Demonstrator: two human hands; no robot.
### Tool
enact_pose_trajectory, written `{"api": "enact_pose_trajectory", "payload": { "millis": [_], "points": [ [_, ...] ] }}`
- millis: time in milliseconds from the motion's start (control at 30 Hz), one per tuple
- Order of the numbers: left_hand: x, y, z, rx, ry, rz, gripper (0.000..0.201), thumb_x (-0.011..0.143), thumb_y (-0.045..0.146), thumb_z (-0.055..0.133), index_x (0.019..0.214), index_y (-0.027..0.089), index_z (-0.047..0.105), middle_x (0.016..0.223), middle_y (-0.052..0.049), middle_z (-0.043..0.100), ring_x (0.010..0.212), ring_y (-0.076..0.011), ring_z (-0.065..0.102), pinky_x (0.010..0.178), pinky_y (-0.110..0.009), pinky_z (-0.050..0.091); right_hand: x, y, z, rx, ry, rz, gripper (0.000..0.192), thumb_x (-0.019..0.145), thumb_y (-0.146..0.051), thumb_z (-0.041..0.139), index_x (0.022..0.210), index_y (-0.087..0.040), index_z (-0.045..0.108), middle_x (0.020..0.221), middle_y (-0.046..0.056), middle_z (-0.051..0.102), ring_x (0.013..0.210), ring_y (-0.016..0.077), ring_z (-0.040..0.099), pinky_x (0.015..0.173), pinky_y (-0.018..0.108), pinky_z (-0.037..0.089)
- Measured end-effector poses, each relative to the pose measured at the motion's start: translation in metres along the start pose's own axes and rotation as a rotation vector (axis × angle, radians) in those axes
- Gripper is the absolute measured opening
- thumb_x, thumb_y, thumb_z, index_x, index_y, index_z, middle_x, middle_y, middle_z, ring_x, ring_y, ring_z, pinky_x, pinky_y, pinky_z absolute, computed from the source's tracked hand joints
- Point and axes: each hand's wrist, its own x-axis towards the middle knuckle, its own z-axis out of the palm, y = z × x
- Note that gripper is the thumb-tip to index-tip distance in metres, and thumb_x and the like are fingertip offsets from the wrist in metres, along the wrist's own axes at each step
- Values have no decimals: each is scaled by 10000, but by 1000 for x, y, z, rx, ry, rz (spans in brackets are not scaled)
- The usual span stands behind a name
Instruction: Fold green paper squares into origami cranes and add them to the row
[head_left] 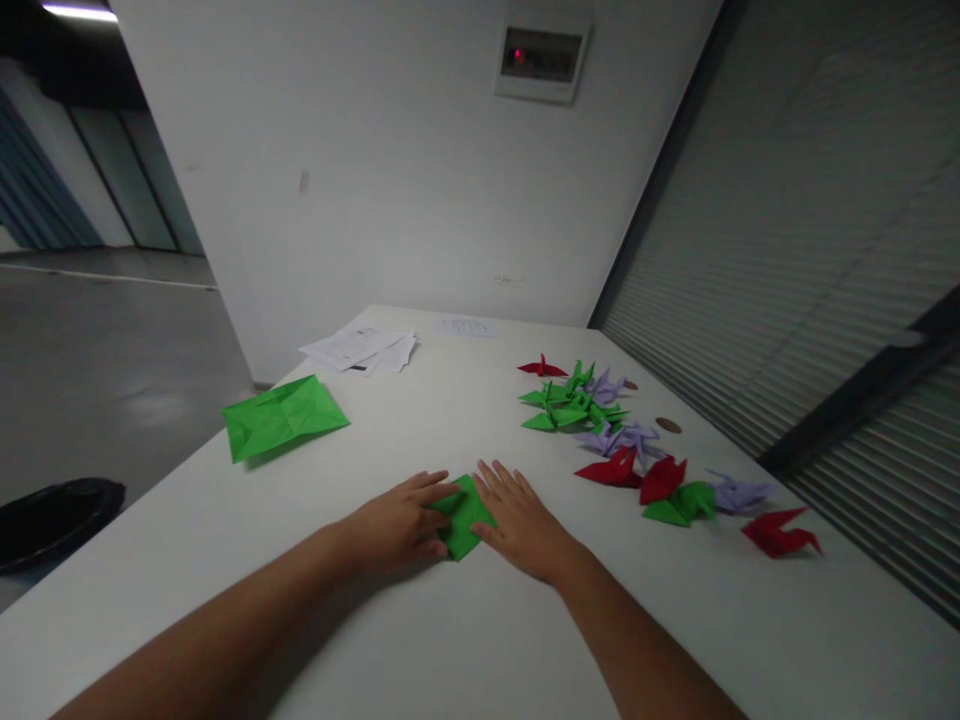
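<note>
A small folded piece of green origami paper (pixel 463 515) lies flat on the white table (pixel 442 640), between my two hands. On its left side rests my left hand (pixel 401 520), fingers apart and the fingertips over the paper's edge. My right hand (pixel 525 522) lies flat with its fingers stretched out, touching the paper's right edge. Parts of the paper's left and right edges are hidden under the fingers. Further left, a larger creased green sheet (pixel 285 415) sits at the table's edge.
Along the right side lie several folded paper cranes: green (pixel 574 405), purple (pixel 739 493) and red (pixel 780 533). Printed papers (pixel 360 348) lie at the back left. A bin with a black liner (pixel 56 520) stands off the left edge. Blinds (pixel 825 200) border the right side.
</note>
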Motion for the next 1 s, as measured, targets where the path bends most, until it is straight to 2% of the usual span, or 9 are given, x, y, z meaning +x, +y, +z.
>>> {"api": "enact_pose_trajectory", "payload": {
  "millis": [67, 133, 200, 333, 433, 767, 1000],
  "points": [
    [3, -2, 3, -47, -27, -3, 306, 972, 370, 609, 1157, 167, 742, 1475, -173, 579, 1395, -325, 522, 1190, -483, 410, -1, 7, -2, 101, 35, 10, 654, 1050, -520, 427, 1610, -199, 325, 1692, 130, 265, 1580, 297, 184, 1262, 574, 205],
    [4, -3, 4, -80, -44, -25, 347, 976, 365, 603, 1235, 157, 705, 1453, -181, 597, 1366, -305, 557, 1161, -438, 454, -4, 14, -6, 231, 77, -13, 542, 1066, -397, 411, 1566, -186, 420, 1629, 137, 410, 1537, 266, 313, 1253, 532, 273],
    [4, -5, 5, -90, -47, -30, 393, 972, 370, 608, 1306, 172, 672, 1466, -178, 585, 1369, -305, 554, 1153, -433, 464, -8, 19, -10, 327, 113, -68, 490, 1006, -245, 482, 1491, -196, 533, 1510, 133, 565, 1437, 255, 467, 1220, 505, 355],
    [2, -9, 5, -76, -47, -30, 399, 976, 387, 607, 1331, 219, 675, 1512, -175, 545, 1414, -336, 505, 1188, -517, 403, -12, 21, -18, 367, 138, -153, 614, 805, -58, 556, 1386, -238, 644, 1399, 107, 647, 1337, 265, 544, 1166, 497, 428],
    [1, -10, 4, -77, -53, -19, 396, 987, 386, 593, 1342, 229, 666, 1513, -169, 549, 1444, -342, 468, 1204, -559, 362, -12, 18, -20, 377, 133, -143, 587, 792, -46, 567, 1332, -241, 686, 1355, 105, 661, 1288, 257, 570, 1137, 465, 457],
    [-1, -6, -1, -43, -115, -36, 404, 990, 310, 581, 1378, 208, 627, 1562, -177, 491, 1484, -345, 410, 1219, -582, 326, -9, 20, -19, 463, 153, -114, 327, 959, -200, 573, 1241, -247, 730, 1262, 104, 687, 1217, 250, 600, 1095, 449, 480],
    [-2, -6, 1, -42, -141, 12, 432, 1022, 302, 515, 1448, 244, 562, 1602, -128, 452, 1533, -357, 309, 1218, -638, 272, -6, 14, -20, 539, 181, -48, 209, 968, -201, 580, 1094, -212, 747, 1152, 90, 640, 1119, 224, 610, 1034, 382, 498]
  ]
}}
